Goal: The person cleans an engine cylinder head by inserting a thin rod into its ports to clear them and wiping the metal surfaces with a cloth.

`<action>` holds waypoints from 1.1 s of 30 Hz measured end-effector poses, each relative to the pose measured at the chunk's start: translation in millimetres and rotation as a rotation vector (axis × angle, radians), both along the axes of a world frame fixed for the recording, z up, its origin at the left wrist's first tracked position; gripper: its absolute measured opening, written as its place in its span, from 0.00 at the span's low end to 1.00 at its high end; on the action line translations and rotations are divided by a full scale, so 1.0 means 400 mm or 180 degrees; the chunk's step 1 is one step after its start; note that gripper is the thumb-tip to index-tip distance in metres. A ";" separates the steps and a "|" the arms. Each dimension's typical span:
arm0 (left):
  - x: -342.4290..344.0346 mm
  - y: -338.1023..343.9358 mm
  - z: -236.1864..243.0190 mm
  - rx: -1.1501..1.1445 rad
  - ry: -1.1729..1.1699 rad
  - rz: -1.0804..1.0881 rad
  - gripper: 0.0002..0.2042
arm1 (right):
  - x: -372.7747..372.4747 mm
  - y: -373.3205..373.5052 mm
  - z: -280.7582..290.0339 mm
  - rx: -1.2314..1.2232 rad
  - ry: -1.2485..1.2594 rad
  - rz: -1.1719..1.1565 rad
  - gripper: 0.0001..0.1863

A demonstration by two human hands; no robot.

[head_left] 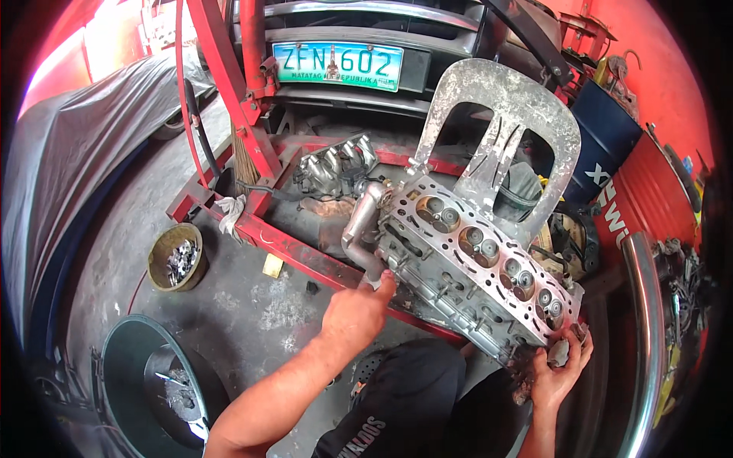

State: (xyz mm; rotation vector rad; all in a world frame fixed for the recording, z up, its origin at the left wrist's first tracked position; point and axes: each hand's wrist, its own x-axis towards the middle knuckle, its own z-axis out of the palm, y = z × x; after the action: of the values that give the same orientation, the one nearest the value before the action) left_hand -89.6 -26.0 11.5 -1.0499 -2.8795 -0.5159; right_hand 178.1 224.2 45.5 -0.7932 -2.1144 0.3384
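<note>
A cylinder head lies slantwise across a worn grey plastic chair, its flat face with several valve pockets turned up. A bent metal pipe sticks out at its far left end. My left hand is closed round the pipe's near end, thumb on top. At the head's near right end, my right hand has its fingers curled round the corner. A greyish lump shows between its thumb and fingers; whether it is part of the head I cannot tell.
A red steel frame stands behind, before a car's bumper. An intake manifold lies within it. On the left are a small tub of metal parts and a dark basin. A shiny tube rises at right.
</note>
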 end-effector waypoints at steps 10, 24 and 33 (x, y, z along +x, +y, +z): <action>0.006 0.010 0.051 -0.0446 0.0121 0.0050 0.26 | -0.007 -0.014 0.008 -0.0028 -0.0043 -0.0133 0.29; 0.013 0.015 0.051 0.0203 -0.0287 0.0017 0.17 | -0.004 -0.007 0.003 0.0050 0.0093 -0.0189 0.30; 0.003 0.006 -0.019 0.1058 -0.0450 0.0119 0.12 | 0.004 -0.010 0.003 0.0171 -0.0015 -0.0116 0.29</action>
State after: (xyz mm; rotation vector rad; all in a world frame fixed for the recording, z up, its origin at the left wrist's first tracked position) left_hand -88.4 -23.4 3.8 -0.9378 -2.7814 -1.0605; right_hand 179.6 220.1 46.7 -0.8008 -2.1019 0.2597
